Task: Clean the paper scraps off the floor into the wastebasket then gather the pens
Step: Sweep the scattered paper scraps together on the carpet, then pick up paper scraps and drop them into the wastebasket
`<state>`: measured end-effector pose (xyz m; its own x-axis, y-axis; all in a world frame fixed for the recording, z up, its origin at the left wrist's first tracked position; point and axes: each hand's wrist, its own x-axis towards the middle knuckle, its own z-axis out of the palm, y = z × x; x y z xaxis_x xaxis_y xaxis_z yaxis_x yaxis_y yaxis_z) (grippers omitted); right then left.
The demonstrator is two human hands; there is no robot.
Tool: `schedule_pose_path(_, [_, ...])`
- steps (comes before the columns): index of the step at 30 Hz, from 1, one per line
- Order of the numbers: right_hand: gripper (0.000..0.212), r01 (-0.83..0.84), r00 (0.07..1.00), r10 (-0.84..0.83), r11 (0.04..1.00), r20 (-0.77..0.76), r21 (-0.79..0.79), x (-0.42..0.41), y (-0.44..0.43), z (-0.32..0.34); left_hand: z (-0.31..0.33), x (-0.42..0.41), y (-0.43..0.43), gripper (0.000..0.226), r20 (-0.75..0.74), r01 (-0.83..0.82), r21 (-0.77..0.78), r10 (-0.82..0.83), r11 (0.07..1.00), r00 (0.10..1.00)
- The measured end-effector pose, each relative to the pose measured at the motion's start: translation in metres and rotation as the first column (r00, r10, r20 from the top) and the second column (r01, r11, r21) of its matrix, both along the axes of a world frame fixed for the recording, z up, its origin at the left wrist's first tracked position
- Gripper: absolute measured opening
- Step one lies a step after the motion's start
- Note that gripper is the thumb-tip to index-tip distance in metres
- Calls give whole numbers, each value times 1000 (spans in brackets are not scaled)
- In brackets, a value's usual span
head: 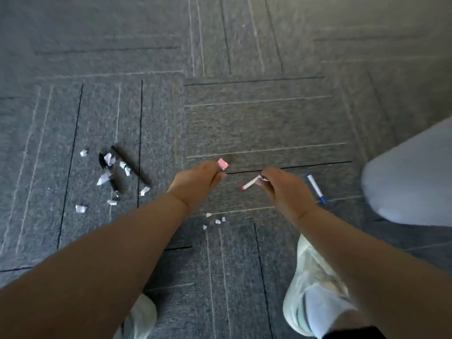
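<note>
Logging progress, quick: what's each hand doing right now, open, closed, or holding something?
Left hand: pinching a pink scrap.
Right hand: gripping a red-tipped pen.

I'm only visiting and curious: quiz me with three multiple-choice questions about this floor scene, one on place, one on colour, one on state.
1. Where is the blue-tipped pen? A on the carpet, right of the right hand; B on a desk; C in a drawer.
2. What colour is the piece the left hand pinches? A white; B pink; C green.
3. The red-tipped pen is: A lying loose; B held in the right hand; C snapped.
Key: A, it lies on carpet; B, it shows pink; B, that hand grips its end.
</note>
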<state>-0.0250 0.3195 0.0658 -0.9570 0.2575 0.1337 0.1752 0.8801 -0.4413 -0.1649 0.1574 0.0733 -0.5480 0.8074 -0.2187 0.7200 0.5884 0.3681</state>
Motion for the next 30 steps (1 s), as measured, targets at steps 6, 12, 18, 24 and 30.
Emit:
schedule_pose_path(6, [37,291,953,-290,957,-84,5,87,107,97,81,53,114,51,-79,177,199,-165,964,983])
schedule_pose_path(12, [21,571,814,-561,821,-153,29,166,212,173,151,140,233,34,-44,290,342,-293,894,955])
schedule_pose_path(18, [42,756,655,-754,653,58,-45,224,263,153,171,200,318,34,-103,417,386,-411,823,906])
schedule_pose_path(24, [28,853,517,-856,515,0,-89,256,260,146,160,239,385,35,-168,556,295,-531,777,831])
schedule_pose_path(30, [31,814,580,-814,580,33,-6,275,259,143,130,232,377,59,-202,684,-130,-694,718,691])
